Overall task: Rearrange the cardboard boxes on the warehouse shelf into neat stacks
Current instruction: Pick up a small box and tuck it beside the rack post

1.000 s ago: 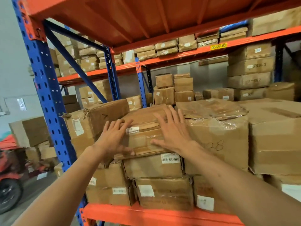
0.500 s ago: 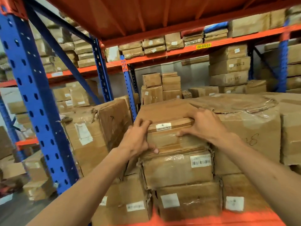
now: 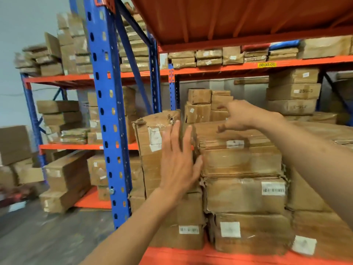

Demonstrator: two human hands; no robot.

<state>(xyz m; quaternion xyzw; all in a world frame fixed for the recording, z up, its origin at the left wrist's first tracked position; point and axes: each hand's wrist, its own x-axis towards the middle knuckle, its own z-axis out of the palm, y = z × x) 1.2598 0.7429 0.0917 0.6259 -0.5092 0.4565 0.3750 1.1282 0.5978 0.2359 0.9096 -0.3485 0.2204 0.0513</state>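
Note:
A stack of taped cardboard boxes stands on the orange shelf [image 3: 191, 256]. The top box [image 3: 240, 159] is flat with a small white label. Beneath it sit a barcode box [image 3: 244, 196] and a bottom box [image 3: 252, 234]. My left hand [image 3: 178, 159] is open with fingers spread, its thumb at the top box's left edge, in front of a tall torn box [image 3: 152, 134]. My right hand [image 3: 240, 116] hovers open above the top box's far side, holding nothing.
A blue upright post [image 3: 107, 104] stands just left of the stack. Large boxes [image 3: 309, 192] fill the shelf to the right. The orange shelf deck above [image 3: 229, 20] hangs low overhead. More boxes sit on the rear racks [image 3: 292, 92] and on the floor [image 3: 65, 180].
Both hands have let go of the top box. The left hand opened and drew to its left side; the right hand lifted off above it. The view shifted left.

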